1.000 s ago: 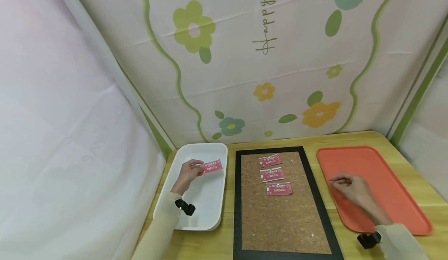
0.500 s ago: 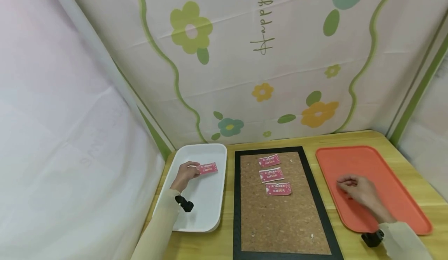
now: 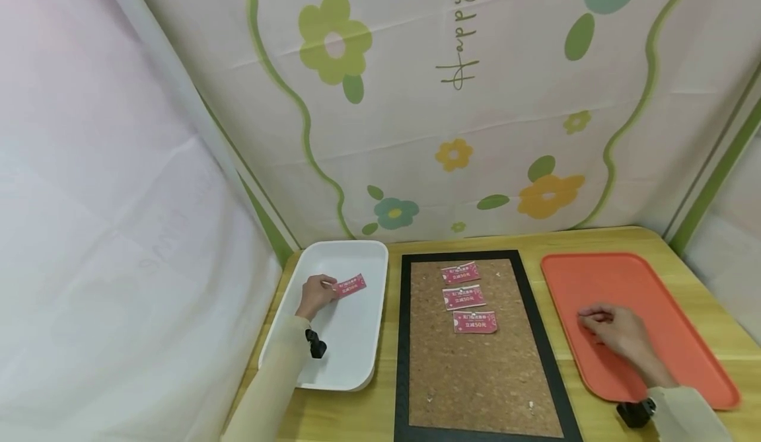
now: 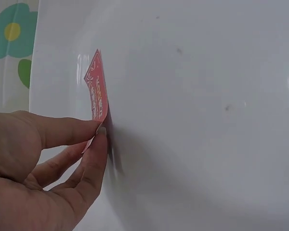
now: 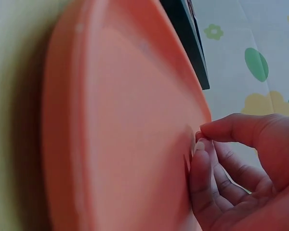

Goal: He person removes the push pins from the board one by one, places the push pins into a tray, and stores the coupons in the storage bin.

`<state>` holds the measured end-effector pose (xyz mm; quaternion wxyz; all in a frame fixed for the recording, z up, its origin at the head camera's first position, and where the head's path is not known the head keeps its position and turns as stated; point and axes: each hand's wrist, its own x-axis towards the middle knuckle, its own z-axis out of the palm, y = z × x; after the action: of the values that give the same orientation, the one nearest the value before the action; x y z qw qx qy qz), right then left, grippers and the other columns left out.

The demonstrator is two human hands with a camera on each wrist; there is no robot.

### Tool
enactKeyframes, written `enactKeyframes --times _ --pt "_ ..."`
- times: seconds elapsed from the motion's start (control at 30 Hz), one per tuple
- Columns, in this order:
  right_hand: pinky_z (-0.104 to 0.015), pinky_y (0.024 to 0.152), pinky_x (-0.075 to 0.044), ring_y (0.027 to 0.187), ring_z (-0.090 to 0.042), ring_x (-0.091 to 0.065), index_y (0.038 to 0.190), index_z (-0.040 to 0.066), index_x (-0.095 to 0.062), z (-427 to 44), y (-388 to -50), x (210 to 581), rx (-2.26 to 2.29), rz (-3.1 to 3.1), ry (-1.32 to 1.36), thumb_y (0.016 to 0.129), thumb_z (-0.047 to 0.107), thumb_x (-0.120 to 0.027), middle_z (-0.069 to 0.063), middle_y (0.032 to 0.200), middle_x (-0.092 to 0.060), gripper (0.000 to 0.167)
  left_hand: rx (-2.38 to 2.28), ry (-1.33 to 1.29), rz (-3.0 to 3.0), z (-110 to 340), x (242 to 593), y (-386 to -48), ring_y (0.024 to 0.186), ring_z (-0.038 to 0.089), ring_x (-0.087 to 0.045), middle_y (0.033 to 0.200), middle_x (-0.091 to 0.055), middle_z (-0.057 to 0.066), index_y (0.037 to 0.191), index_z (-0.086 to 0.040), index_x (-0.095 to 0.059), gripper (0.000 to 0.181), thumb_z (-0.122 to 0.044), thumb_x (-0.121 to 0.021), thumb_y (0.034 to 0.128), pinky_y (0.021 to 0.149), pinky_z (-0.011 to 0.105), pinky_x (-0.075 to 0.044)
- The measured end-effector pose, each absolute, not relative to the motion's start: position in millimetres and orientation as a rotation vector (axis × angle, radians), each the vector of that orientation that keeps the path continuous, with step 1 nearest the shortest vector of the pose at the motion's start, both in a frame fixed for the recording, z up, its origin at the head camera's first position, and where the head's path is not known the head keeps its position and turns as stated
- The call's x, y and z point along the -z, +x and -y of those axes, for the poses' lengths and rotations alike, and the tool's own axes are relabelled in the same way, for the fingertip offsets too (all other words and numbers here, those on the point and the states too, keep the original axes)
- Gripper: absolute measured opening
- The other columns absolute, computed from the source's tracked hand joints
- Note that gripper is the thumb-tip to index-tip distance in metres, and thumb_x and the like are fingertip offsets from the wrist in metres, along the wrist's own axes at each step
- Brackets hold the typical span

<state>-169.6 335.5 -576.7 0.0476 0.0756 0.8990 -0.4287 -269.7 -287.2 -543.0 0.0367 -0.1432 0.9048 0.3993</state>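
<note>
My left hand (image 3: 316, 296) pinches a pink coupon (image 3: 349, 286) between thumb and fingertips, over the white bin (image 3: 341, 363). In the left wrist view the coupon (image 4: 97, 86) bends slightly and stands close to the bin's white surface. At the orange tray (image 3: 672, 336) my right hand (image 3: 618, 331) is low, with thumb and curled fingertips brought together. From the right wrist view I cannot tell whether something small lies between those fingertips. Three pink coupons, the lowest one (image 3: 475, 323) among them, are fixed in a column on the cork board (image 3: 475, 382).
The black-framed cork board lies between bin and tray on a wooden table (image 3: 380, 422). Small clear pins (image 3: 531, 405) show on the cork. Behind the table rises a flower-printed cloth (image 3: 404, 118), and a white cloth (image 3: 119, 230) hangs at the left.
My right hand has moved from the tray's left edge further in over it. My left hand, still pinching the coupon, has shifted slightly left, and the coupon is tilted more.
</note>
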Motion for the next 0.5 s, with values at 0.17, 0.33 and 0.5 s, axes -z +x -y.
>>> enactKeyframes --times 0.17,0.33,0.5 --pt "-0.03 0.056 -0.058 0.065 -0.012 -0.068 0.119 -0.008 -0.069 -334.1 -169.0 581.9 1.268 -2.811 0.207 0.103 0.019 -0.063 -0.017 0.095 -0.075 0.032 -1.158 -0.403 -2.815 285.5 540.9 -273.2 0.084 0.023 -0.068 0.099 -0.072 0.018 0.12 0.003 -0.072 0.035 -0.004 -0.078 0.0869 0.068 0.028 -0.054" --pt "-0.03 0.054 -0.055 0.063 -0.01 -0.064 0.116 -0.006 -0.071 -334.3 -170.6 586.3 1.212 -2.873 0.197 0.102 0.018 -0.064 -0.017 0.094 -0.075 0.029 -1.086 -0.387 -2.857 283.2 541.1 -273.1 0.09 0.027 -0.067 0.105 -0.071 0.02 0.12 0.004 -0.072 0.035 -0.006 -0.079 0.0863 0.074 0.034 -0.056" --pt "-0.03 0.054 -0.053 0.063 -0.011 -0.064 0.116 -0.006 -0.071 -334.3 -171.6 586.2 1.212 -2.867 0.207 0.1 0.017 -0.066 -0.016 0.093 -0.075 0.028 -1.044 -0.372 -2.892 282.4 542.9 -271.1 0.103 0.034 -0.065 0.118 -0.068 0.024 0.121 0.003 -0.072 0.036 -0.008 -0.079 0.0876 0.085 0.044 -0.057"
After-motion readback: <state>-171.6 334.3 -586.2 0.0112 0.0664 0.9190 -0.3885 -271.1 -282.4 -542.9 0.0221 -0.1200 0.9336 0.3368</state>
